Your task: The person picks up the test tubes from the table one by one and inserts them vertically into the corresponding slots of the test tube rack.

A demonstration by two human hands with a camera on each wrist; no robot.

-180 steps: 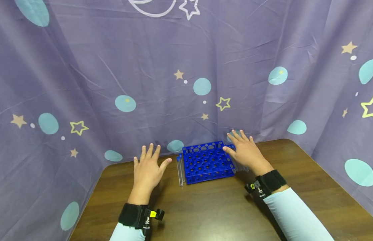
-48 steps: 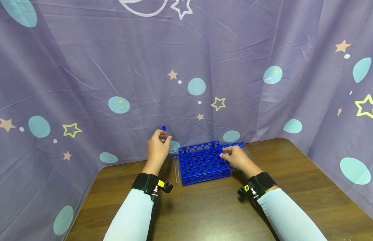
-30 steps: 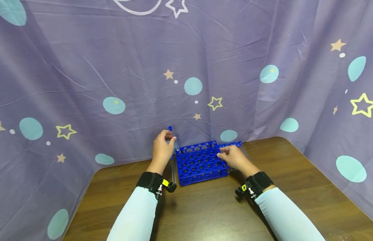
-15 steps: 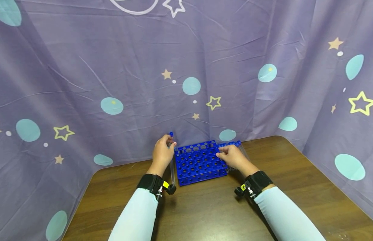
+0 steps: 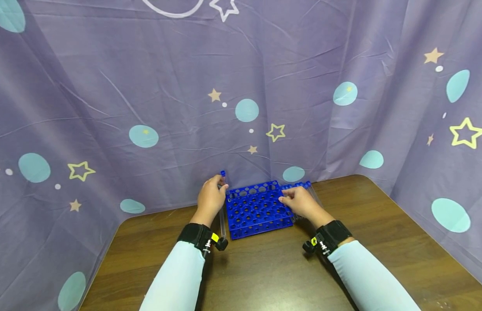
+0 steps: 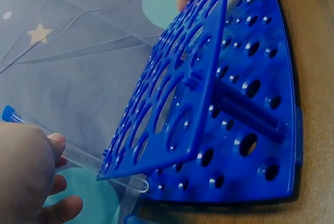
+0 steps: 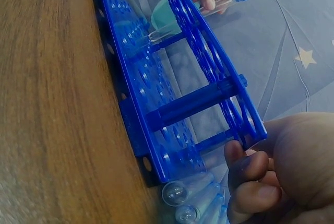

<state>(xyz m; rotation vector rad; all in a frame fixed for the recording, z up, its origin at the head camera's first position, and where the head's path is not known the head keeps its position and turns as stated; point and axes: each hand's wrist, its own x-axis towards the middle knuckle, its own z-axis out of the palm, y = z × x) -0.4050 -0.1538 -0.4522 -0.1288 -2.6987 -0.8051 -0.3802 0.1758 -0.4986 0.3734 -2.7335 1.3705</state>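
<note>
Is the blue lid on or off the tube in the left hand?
On: the left wrist view shows the blue lid sitting on the end of the tube that the left hand pinches.

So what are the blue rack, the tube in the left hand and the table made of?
Rack: plastic, it seems, fairly glossy; small bright highlights dot its moulded-looking surface.
Tube: clear and smooth, see-through with pale glints; glass or plastic, I can't tell.
Table: wood or wood-look laminate, softly shiny; brown grain and a pale reflection show.
</note>
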